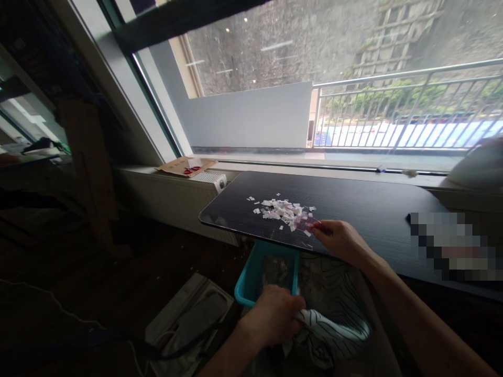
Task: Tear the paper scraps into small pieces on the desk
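My right hand [340, 238] pinches a thin, see-through pinkish card [304, 223] over the dark table. The card's far end touches a loose heap of small white paper scraps [285, 210]. Below the table's front edge, my left hand [275, 314] is closed on a white bag with thin black wavy lines [334, 327], which spreads to the right under the tabletop. Just beyond that hand is a turquoise plastic bin [244, 288], holding pale scraps that are hard to make out. The left fingertips are partly hidden.
The black tabletop [353, 196] stands against a window sill. Red-handled scissors [192, 170] lie on brown paper [168, 166] at the left, near a white radiator [210, 180]. A pale box [188, 298] sits low at left, with a cable [58, 301] nearby. A blurred-out object [451, 246] lies at right.
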`<state>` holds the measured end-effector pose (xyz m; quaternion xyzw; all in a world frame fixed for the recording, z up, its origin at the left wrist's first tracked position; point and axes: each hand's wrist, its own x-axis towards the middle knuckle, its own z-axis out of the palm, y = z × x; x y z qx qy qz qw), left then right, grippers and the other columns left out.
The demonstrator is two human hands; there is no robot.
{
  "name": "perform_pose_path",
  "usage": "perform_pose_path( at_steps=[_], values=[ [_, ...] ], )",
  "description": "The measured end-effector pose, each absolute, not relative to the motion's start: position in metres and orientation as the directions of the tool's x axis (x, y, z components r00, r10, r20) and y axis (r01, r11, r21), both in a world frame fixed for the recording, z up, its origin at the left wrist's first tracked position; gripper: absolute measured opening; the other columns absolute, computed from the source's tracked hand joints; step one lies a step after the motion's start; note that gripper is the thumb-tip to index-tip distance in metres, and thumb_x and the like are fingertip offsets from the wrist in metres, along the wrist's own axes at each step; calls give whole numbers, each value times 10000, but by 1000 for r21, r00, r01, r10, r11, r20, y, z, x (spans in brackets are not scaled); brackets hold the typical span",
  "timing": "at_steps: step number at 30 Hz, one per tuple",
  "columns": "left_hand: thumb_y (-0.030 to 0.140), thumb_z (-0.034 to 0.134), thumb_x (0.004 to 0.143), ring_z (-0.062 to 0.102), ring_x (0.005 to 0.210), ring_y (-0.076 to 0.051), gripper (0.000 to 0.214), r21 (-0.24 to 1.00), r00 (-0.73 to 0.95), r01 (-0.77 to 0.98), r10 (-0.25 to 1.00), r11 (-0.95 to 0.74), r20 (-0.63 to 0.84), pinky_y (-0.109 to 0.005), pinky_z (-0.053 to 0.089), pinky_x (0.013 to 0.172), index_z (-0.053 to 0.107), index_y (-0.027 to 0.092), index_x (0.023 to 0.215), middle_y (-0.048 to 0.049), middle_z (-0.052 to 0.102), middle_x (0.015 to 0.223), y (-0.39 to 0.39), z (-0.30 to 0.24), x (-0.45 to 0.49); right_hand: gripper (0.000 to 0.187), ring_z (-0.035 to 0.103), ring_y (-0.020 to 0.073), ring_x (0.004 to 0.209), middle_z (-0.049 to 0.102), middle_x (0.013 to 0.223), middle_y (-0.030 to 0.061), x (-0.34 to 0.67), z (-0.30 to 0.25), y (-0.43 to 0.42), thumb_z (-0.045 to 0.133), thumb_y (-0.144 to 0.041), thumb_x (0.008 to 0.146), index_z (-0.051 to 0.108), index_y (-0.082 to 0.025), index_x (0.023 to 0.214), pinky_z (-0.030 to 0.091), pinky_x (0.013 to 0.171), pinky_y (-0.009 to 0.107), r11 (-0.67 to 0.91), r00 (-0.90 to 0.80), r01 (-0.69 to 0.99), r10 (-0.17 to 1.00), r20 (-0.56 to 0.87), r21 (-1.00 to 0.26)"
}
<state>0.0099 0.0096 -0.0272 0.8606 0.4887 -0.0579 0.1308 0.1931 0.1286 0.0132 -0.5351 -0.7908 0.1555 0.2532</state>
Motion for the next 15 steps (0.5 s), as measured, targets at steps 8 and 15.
perform_pose_path(
  at_steps=[8, 15],
  values=[
    [294, 587, 731, 630, 727, -236, 127, 193, 519, 853, 828, -485, -213, -306, 464, 679, 611, 212, 825, -43, 657, 754, 9, -28, 8, 317, 565, 153, 583, 671, 633, 19, 208, 16, 127, 484, -415, 760, 731, -226, 824, 352, 529, 239, 352, -287, 794, 936, 206, -495],
    [316, 598, 726, 626, 702, -240, 123, 195, 517, 853, 834, -484, -195, -301, 465, 650, 602, 210, 788, -38, 651, 725, 9, -28, 8, 321, 574, 156, 581, 668, 614, 19, 217, 17, 131, 481, -415, 760, 732, -222, 812, 359, 535, 242, 323, -247, 821, 945, 217, -472]
  ],
)
